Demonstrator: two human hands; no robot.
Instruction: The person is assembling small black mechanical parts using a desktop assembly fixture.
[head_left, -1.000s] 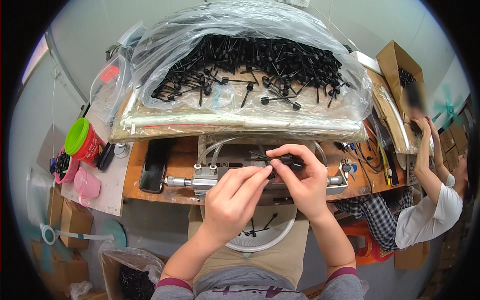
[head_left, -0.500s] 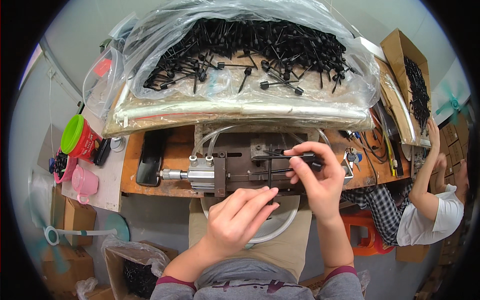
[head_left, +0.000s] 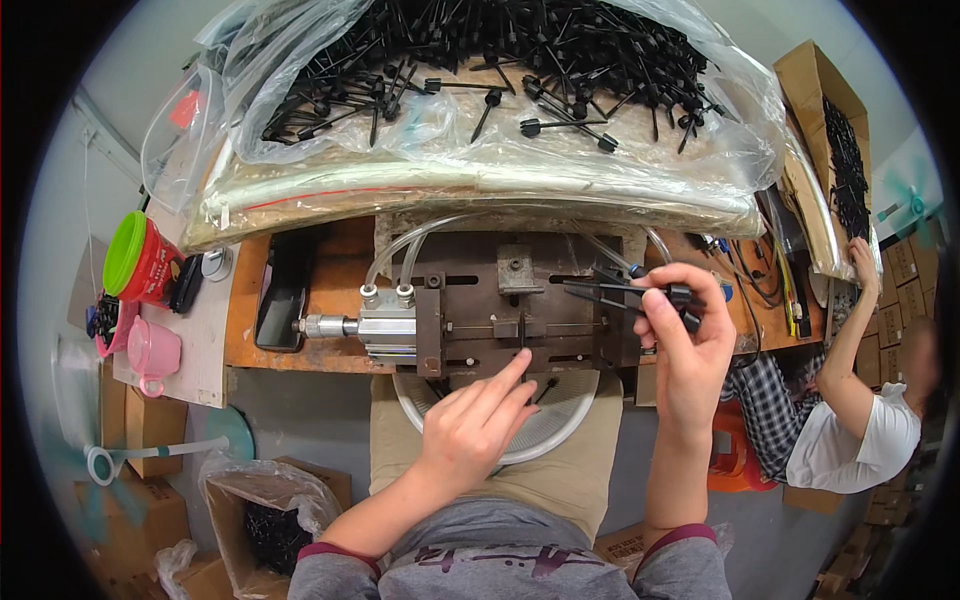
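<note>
Several black plastic pieces with thin pointed stems and thick ribbed heads are pinched in my right hand, above the right part of the dark metal fixture. My left hand is at the fixture's front edge with its fingers stretched out. Its index fingertip meets the end of another black piece in the small holder at the fixture's middle. Much of that piece is hard to make out. A silver pneumatic cylinder with clear hoses is mounted at the fixture's left.
Behind the fixture, a plastic-lined tray bears a heap of black pieces. A white basket is on my lap. A phone, a red bucket and a pink cup are leftward. Another person sits at the right.
My left fingers have left the upright stem they held; a black piece now sits in the holder. My right hand has moved right with its pieces. The view has shifted slightly.
</note>
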